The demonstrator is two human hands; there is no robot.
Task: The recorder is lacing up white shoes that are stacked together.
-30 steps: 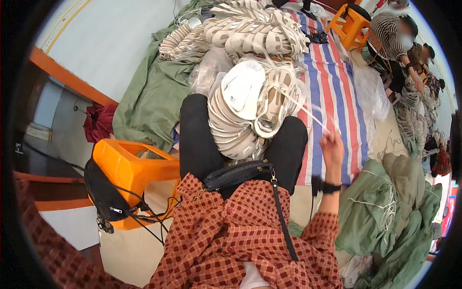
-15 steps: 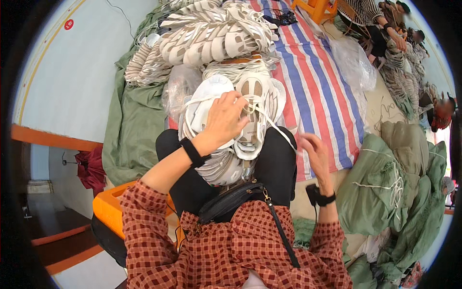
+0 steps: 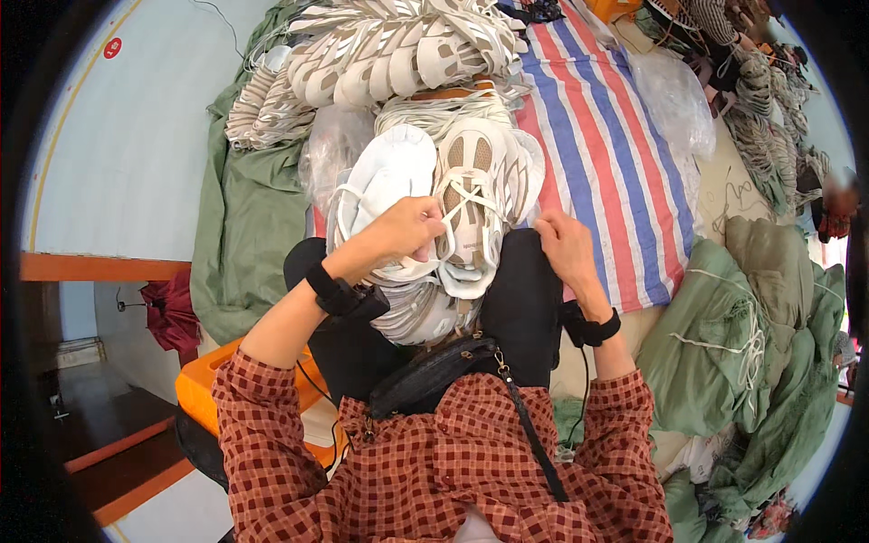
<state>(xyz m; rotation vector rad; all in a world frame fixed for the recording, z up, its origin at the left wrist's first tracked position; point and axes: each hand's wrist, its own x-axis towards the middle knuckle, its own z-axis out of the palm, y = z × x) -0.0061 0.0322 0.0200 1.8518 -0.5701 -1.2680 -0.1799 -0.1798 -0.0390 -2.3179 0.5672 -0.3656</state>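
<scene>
The shoe (image 3: 466, 237) lies on the stack (image 3: 418, 315) of other shoe uppers between my black-trousered thighs (image 3: 522, 303), its toe toward twelve o'clock; I read the clock from it. Its pale lace (image 3: 468, 193) crosses over the brown tongue, with a loop hanging down on the near side.

My left hand (image 3: 407, 231) is at eight o'clock, its fingers curled in and closed on the lace, close against the shoe's edge. My right hand (image 3: 568, 249) is at four o'clock, just above my thigh, thumb and fingertips drawn near each other; I cannot tell whether any lace lies between them. A black band sits on each wrist.

At ten o'clock, right beside the shoe, is a white lining (image 3: 398, 156), and past it a clear bag (image 3: 337, 158). A big pile (image 3: 389, 72) of uppers spreads at eleven. The striped sheet (image 3: 625, 181) runs along three o'clock, with another clear bag (image 3: 672, 101) at two. Green sacks (image 3: 706, 362), tied with cord, slump at four. My black pouch (image 3: 434, 378) rests at six, an orange stool (image 3: 197, 389) stands at eight, and green cloth (image 3: 249, 226) lies at nine.
</scene>
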